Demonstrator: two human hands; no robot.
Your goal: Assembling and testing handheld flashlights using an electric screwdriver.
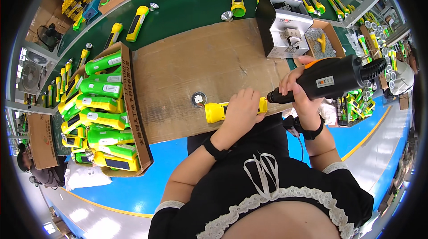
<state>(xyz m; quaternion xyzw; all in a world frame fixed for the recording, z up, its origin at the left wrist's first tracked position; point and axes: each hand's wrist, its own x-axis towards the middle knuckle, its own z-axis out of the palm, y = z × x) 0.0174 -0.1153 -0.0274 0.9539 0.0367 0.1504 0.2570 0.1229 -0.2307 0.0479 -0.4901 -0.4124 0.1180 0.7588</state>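
Observation:
My left hand (241,110) is closed over a yellow flashlight body (215,112) with a dark panel, which lies near the front edge of a cardboard sheet (187,61). In my right hand (303,89) is a black electric screwdriver (330,81) with an orange part, held sideways. Its tip points left, close to the flashlight's right end; I cannot tell whether the two touch. A round dark-rimmed flashlight head (199,99) with a white square centre rests on the cardboard, just left of the body.
A carton (140,118) heaped with green and yellow flashlights stands at the left. Behind my right hand is a screw-feeding machine (287,27), beside a box of screws (327,38). More flashlights (137,24) lie on the green belt (187,3) at the back.

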